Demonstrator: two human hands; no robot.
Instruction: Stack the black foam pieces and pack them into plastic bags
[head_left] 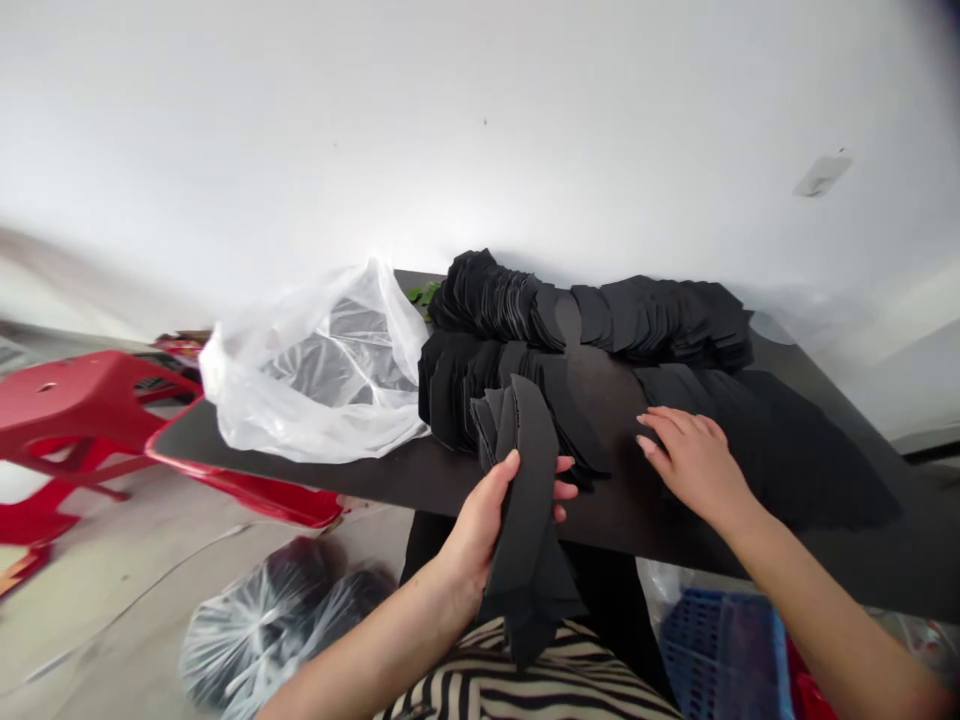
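My left hand [487, 525] is closed round a bunch of black cut fabric pieces [525, 520], which hang down over the near edge of the dark table [390, 478] toward my lap. My right hand [694, 460] lies flat with fingers stretched out on a spread of black pieces [787, 450] on the table's right part. Behind both hands, large fanned stacks of the same black pieces [585, 315] cover the middle and back of the table.
A crumpled clear plastic bag [322, 365] sits on the table's left end. Red plastic stools [82, 410] stand at the left. A bag of dark items [262, 620] lies on the floor, a blue crate [720, 640] under the table. White wall behind.
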